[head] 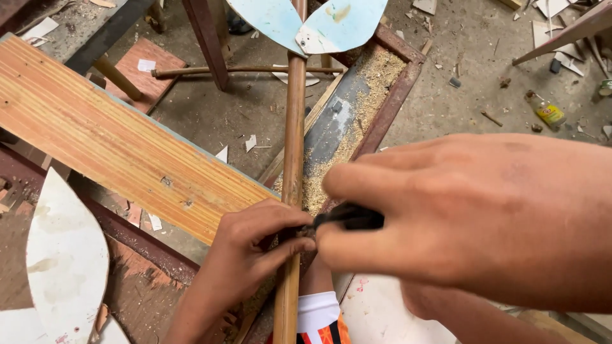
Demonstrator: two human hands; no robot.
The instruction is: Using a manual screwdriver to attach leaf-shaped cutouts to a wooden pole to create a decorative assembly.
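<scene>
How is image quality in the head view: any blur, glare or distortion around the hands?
Head view: daylight is soft and even, with no harsh shadows or glare. The right hand sits very close to the lens, looms oversized and looks slightly soft, hiding most of the dark tool it grips. The left hand, the wooden pole and the plywood board are reasonably sharp.

both hands (255,255) bare, no gloves, no rings; white and orange-black striped garment (320,322) below.

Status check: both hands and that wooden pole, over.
Left hand pinching the wooden pole. Right hand holds a small dark tool against it. Orange plank lies alongside, not blocking.
</scene>
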